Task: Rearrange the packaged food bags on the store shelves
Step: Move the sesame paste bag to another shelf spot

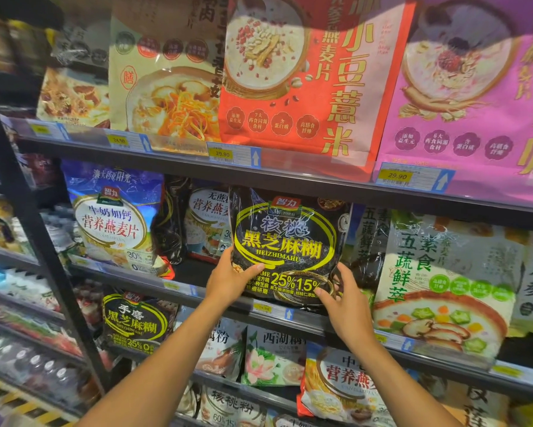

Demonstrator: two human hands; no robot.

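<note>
- The black sesame-paste bag (285,241) with yellow lettering stands upright at the front of the middle shelf (179,286), held by both hands
- Its top edge sits just under the front rail of the upper shelf (305,180), and its bottom edge hangs over the middle shelf's price strip
- The left hand (231,280) grips the bag's lower left corner, thumb laid across the front and fingers hidden behind
- The right hand (348,306) grips the lower right corner, thumb pressed on the front near the printed percentages, fingers curled round the bag's edge
- Left of the held bag a white oatmeal bag (208,220) stands partly behind it; farther left a blue oatmeal bag (111,217) leans at the shelf front
- Right of it stands a pale vegetable-cereal bag (444,282) showing a bowl of mushrooms and okra
- On the upper shelf a red bag (305,81) and a pink bag (475,97) stand side by side, with a yellow price tag (396,176) reading 29.90 below the pink one
- On the shelf below, a second black sesame bag (135,322) stands to the left of the left forearm
- A black upright post (28,226) frames the shelves on the left
</note>
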